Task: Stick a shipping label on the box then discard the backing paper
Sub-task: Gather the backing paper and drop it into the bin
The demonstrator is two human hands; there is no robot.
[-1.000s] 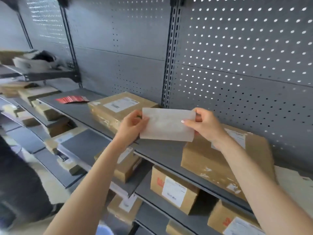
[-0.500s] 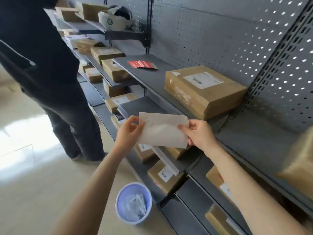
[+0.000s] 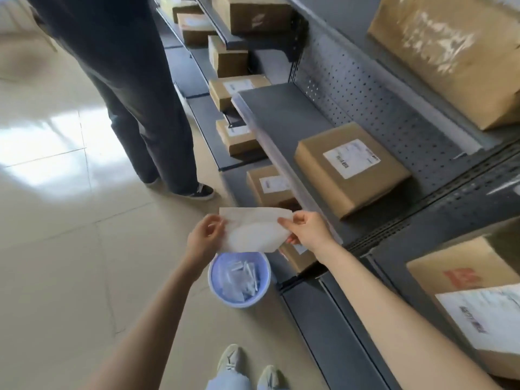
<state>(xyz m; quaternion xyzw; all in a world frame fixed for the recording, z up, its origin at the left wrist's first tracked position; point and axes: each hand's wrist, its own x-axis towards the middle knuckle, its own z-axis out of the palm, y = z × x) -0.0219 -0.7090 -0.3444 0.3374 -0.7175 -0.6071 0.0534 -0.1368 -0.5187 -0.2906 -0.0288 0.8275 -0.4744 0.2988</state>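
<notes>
1. Head view, the paper: the backing paper (image 3: 254,233) was pinched at its two ends, the left hand (image 3: 204,240) gripping the left end and the right hand (image 3: 306,230) the right end, both closed on it. The sheet was folding along its length, its upper part bent over.
2. Head view, the bin: the paper hung above the blue wastebasket (image 3: 239,277) on the floor, not touching it. The basket already held white scraps.
3. Head view, the boxes: a labelled box (image 3: 351,168) sat on the shelf (image 3: 284,114) to the far right; which box got this label could not be told.
4. Progress: the sticking looked done; dropping the paper into the basket remained.
</notes>
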